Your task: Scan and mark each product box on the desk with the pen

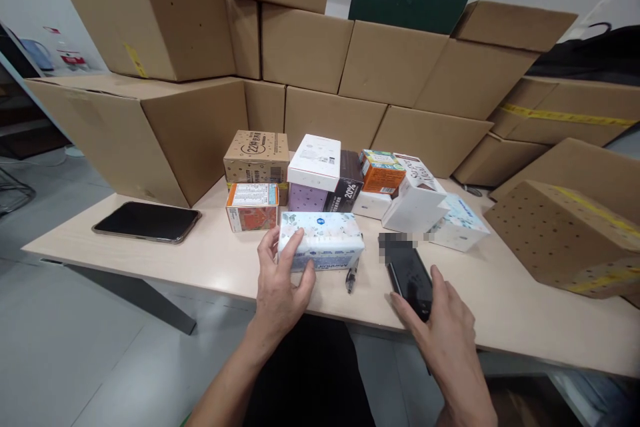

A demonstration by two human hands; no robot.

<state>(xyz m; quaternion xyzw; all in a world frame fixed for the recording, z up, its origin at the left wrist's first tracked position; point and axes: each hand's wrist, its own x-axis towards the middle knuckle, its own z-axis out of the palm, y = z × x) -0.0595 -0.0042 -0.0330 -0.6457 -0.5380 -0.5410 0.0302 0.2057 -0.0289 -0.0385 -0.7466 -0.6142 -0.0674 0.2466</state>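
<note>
The right hand [447, 323] grips a black device [411, 275] right of the tissue pack [333, 233], a likely light, soft thing the left hand [281, 287] clasps, best held front to back.

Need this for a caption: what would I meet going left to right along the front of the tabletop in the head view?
Dark-screened phone → orange-and-white box → floral pack → black handheld device → spotted cardboard box.
</note>
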